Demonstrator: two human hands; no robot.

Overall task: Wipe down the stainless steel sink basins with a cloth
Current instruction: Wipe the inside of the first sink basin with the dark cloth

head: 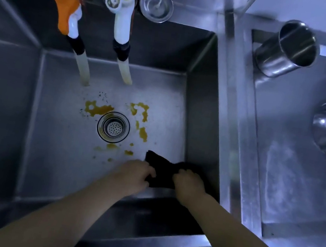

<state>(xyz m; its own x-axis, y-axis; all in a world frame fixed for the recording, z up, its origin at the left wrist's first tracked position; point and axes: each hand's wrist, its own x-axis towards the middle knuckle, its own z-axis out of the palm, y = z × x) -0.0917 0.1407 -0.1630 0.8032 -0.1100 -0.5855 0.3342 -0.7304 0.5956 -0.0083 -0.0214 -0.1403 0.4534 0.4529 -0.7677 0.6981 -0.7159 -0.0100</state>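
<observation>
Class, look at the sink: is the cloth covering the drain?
No. The cloth, held by both hands, left and right, lies near the front right corner, apart from the uncovered drain.

Both hands [135, 172] [187, 183] grip a dark cloth [163, 169] in the stained basin [58, 138].

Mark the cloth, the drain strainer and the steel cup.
cloth [162, 169]: head view, middle of the dark fabric between the two hands.
drain strainer [113, 127]: head view, perforated centre in the basin floor.
steel cup [286, 50]: head view, outer side wall, right basin.
</observation>
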